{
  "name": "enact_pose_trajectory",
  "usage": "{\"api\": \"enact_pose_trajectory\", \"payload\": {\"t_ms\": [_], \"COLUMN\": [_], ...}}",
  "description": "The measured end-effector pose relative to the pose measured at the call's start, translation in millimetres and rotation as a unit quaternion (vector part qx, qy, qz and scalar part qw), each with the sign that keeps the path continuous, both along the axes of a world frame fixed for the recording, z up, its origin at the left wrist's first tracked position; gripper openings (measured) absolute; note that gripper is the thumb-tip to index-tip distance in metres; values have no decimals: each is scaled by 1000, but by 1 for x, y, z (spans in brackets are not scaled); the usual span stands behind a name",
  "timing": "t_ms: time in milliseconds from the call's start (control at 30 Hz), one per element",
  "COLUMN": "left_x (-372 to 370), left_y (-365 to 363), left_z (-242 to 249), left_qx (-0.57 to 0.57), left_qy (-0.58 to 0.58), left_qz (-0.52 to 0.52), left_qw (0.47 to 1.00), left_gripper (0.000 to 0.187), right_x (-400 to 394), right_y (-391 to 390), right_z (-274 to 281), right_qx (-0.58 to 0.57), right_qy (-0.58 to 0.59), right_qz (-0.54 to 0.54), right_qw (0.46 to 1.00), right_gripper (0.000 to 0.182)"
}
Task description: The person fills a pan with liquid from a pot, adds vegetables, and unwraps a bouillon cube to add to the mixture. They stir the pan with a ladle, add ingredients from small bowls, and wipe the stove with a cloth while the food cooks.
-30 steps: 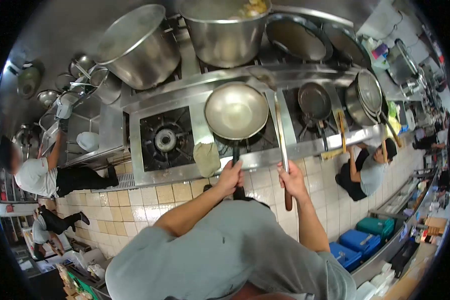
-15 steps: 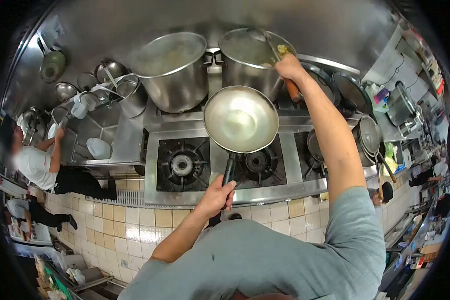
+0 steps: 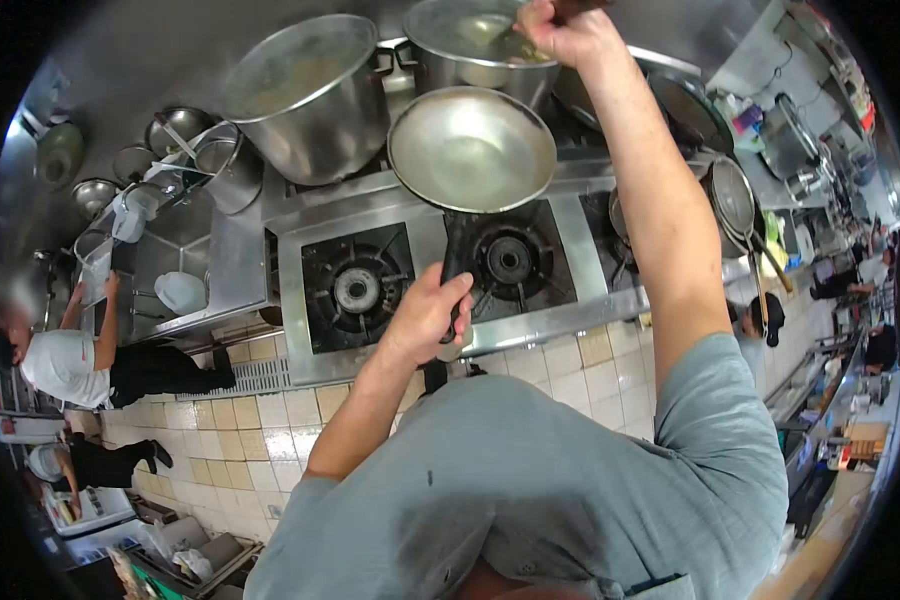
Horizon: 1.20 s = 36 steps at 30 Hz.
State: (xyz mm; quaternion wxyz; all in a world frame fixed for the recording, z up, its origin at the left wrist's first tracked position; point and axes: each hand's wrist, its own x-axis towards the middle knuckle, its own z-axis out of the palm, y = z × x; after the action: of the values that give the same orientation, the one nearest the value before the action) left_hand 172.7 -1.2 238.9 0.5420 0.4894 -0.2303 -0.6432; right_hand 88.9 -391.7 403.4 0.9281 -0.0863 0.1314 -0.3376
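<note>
Stove (image 3: 530, 325): is running beneath the work, its burner (image 3: 510, 260) sitting uncovered on the near side of the pan.
Left pot (image 3: 320, 130): is standing at the back, neither hand touching it.
Right pot (image 3: 428, 75): is standing beside it, with pan and right hand both gathering here, so the work is apparently centring on this pot.
Pan (image 3: 472, 150): is being held up before the right pot, closer than a moment ago, and showing no food inside; contact between them is staying unclear.
Ladle (image 3: 575, 8): is showing only its handle end, now rising past the fist instead of slanting below it, so it is probably tilting; its bowl is hiding.
Right hand (image 3: 570, 38): is gripping the ladle over the right pot's rim.
Left hand (image 3: 435, 310): is grasping the pan's handle.
</note>
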Motion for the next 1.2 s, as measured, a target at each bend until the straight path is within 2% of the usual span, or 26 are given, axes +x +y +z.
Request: {"api": "enact_pose_trajectory", "payload": {"t_ms": [33, 133, 367, 433, 567, 667, 733, 767, 800, 867, 933, 1067, 1100, 1133, 1200], "left_x": [1, 1, 5, 4, 6, 8, 10, 12, 13, 16, 19, 24, 25, 25, 24], "left_y": [0, 0, 0, 1, 2, 4, 5, 5, 6, 6, 7, 7, 8, 8, 7], "left_z": [-1, 4, 15, 17, 24, 32, 39, 39, 41, 48, 48, 49, 49, 50, 49], "left_qx": [4, 4, 2, 7, 5, 14, 11, 10, 10, 9, 8, 8, 6, 9, 7], "left_qy": [-8, 20, 14, 26, 28, 24, 55, 61, 60, 66, 61, 50, 49, 51, 53], "left_qz": [-9, -4, 2, 0, 5, 10, 14, 16, 19, 21, 21, 17, 17, 18, 18], "left_qw": [1000, 1000, 1000, 1000, 1000, 1000, 998, 998, 998, 998, 998, 999, 999, 999, 998], "left_gripper": [16, 14, 13, 13, 14, 14, 14, 15, 15, 15, 15, 15, 15, 15, 15], "right_x": [-2, -12, -35, -44, -57, -66, -74, -80, -86, -97, -103, -115, -119, -122, -132], "right_y": [46, 40, 53, 75, 123, 162, 195, 192, 189, 206, 222, 245, 249, 255, 264], "right_z": [27, 27, 31, 40, 55, 61, 60, 50, 37, 22, 9, -28, -35, -42, -43], "right_qx": [56, -22, -87, -123, -129, -112, -90, -61, -32, 5, 16, 2, -21, -47, -162], "right_qy": [33, 33, -14, 19, -18, 3, -22, -45, -68, -99, -80, 6, 32, 72, 199], "right_qz": [-73, -51, -2, -11, 18, 31, 56, 96, 136, 176, 191, 177, 188, 165, 157], "right_qw": [995, 998, 996, 992, 991, 993, 994, 993, 988, 979, 978, 984, 981, 983, 954], "right_gripper": [27, 28, 21, 17, 16, 16, 14, 25, 51, 58, 45, 39, 35, 42, 40]}}
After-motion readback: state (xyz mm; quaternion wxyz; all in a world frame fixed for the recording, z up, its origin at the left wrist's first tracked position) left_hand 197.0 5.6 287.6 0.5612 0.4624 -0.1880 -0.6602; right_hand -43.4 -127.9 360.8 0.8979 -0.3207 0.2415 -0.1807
